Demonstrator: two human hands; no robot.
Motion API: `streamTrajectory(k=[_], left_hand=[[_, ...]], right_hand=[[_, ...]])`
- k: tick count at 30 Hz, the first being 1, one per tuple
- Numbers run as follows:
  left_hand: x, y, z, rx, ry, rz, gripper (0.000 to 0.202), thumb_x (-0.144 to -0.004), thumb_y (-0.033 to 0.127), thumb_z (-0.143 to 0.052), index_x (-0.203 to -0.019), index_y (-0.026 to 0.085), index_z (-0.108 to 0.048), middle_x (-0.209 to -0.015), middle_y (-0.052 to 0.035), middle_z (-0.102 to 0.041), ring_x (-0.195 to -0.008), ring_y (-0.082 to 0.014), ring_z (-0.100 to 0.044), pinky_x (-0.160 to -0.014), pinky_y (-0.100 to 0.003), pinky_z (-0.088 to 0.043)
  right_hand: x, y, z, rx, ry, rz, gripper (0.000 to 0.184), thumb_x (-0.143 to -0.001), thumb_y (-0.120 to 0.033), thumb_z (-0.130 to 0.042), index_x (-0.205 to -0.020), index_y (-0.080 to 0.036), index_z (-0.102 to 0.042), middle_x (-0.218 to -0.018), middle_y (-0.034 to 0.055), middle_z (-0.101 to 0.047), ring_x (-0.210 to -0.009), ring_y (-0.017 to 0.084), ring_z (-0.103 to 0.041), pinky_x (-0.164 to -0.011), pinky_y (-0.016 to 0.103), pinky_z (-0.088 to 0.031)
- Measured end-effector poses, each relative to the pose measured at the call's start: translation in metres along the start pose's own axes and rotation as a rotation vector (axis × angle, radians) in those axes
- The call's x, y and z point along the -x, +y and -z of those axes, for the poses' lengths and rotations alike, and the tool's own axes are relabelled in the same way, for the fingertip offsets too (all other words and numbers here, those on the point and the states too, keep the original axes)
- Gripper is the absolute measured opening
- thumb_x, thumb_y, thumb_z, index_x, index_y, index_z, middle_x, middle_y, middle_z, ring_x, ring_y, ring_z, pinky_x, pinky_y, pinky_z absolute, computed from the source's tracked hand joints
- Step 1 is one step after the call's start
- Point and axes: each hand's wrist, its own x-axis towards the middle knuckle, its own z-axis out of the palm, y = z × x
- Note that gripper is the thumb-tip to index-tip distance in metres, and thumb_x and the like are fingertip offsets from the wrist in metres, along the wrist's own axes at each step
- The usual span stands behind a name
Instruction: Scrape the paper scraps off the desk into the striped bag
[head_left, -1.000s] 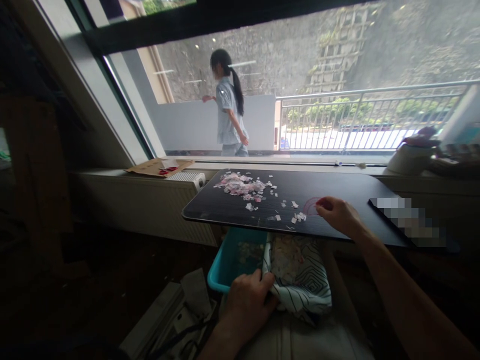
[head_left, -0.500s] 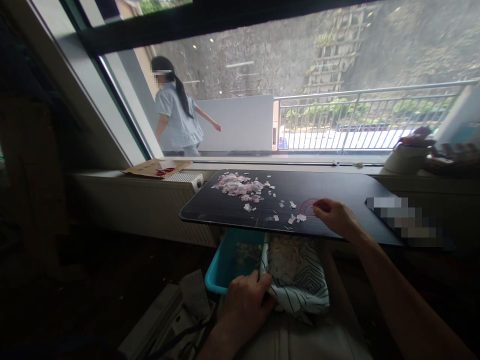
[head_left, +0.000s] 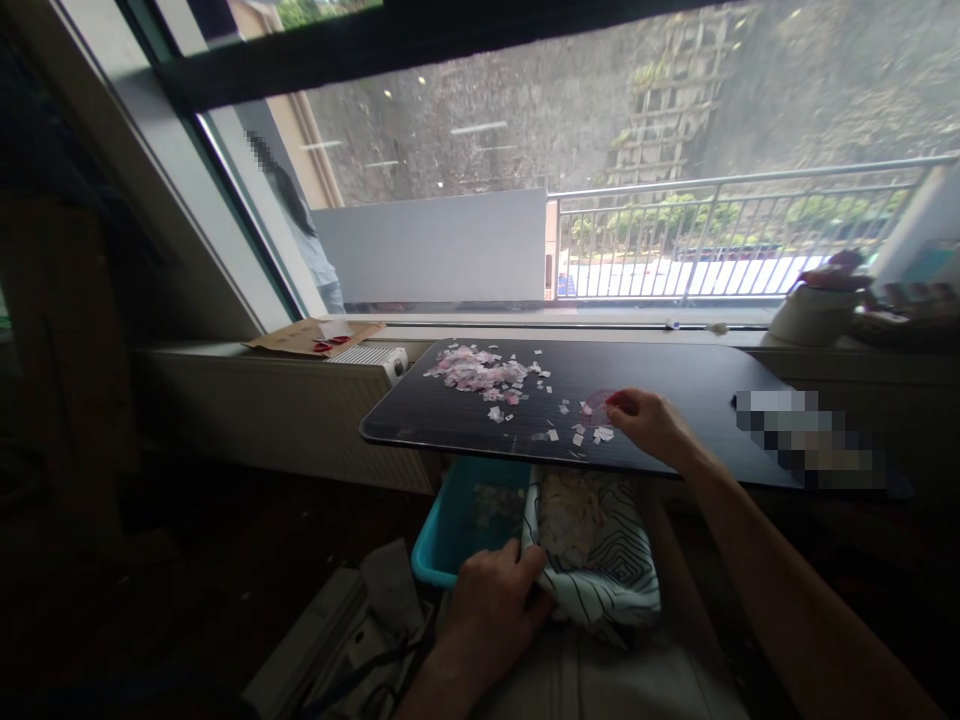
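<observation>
Person's R hand [head_left: 651,425] pinches a see-thru pinkish curved pc [head_left: 596,403] at the dark tabletop [head_left: 660,365], nr a few loose paper bits [head_left: 603,435]; bigger scrap pile [head_left: 476,370] toward the far L corner. L hand [head_left: 491,595] grips edge of a b/w patterned bin [head_left: 619,590] w/ pale bits [head_left: 566,520] inside, beside a teal tub [head_left: 431,562].

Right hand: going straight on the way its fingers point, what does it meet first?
Beyond the pink translucent piece it pinches, the right hand would likely meet loose paper bits on the black tabletop; its height is unclear, so it might pass over.
</observation>
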Motion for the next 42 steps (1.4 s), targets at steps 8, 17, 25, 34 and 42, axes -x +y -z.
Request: streamTrajectory(k=[8,17,25,34,42], left_hand=[[0.0,0.0,0.0,0.007,0.011,-0.01,0.012,-0.081,0.029,-0.058,-0.092,0.025,-0.055,-0.084,0.0001,-0.058,-0.072,-0.0203,-0.056,-0.06,-0.029,-0.034],[-0.001,0.0,-0.003,-0.01,0.01,-0.001,0.01,-0.082,0.028,-0.057,-0.092,0.024,-0.055,-0.084,-0.0004,-0.059,-0.073,-0.0203,-0.057,-0.062,-0.029,-0.036],[0.0,0.0,-0.003,-0.011,0.032,-0.014,0.01,-0.083,0.028,-0.055,-0.092,0.024,-0.055,-0.083,-0.0005,-0.059,-0.072,-0.0205,-0.056,-0.061,-0.029,-0.035],[0.0,0.0,-0.002,-0.006,0.029,-0.017,0.009,-0.083,0.028,-0.055,-0.091,0.024,-0.055,-0.083,-0.0004,-0.058,-0.07,-0.0199,-0.055,-0.059,-0.029,-0.032],[0.0,0.0,-0.003,-0.007,0.032,-0.02,0.009,-0.082,0.028,-0.056,-0.09,0.024,-0.054,-0.082,-0.0001,-0.058,-0.07,-0.0199,-0.055,-0.059,-0.029,-0.032]], right_hand=[[-0.003,0.006,0.001,0.078,0.031,-0.055,0.024,-0.075,-0.037,-0.052,-0.086,-0.023,-0.068,-0.077,0.0024,-0.069,-0.071,0.018,-0.062,-0.06,0.027,-0.04],[-0.01,0.016,-0.023,-0.481,-0.093,-0.112,0.026,-0.07,-0.036,-0.056,-0.081,-0.014,-0.066,-0.062,0.003,-0.065,-0.053,0.013,-0.057,-0.053,0.025,-0.046],[-0.013,0.021,-0.024,-0.423,-0.104,-0.127,0.022,-0.067,-0.033,-0.06,-0.079,-0.015,-0.066,-0.059,0.0017,-0.064,-0.051,0.012,-0.055,-0.052,0.024,-0.047],[-0.011,0.003,-0.029,-0.6,-0.175,-0.131,0.029,-0.065,-0.039,-0.065,-0.079,-0.015,-0.064,-0.06,0.0022,-0.064,-0.051,0.012,-0.055,-0.05,0.024,-0.046],[-0.015,0.023,-0.033,-0.457,-0.122,-0.056,0.029,-0.07,-0.04,-0.061,-0.083,-0.015,-0.065,-0.061,0.0023,-0.064,-0.053,0.013,-0.058,-0.054,0.026,-0.046]])
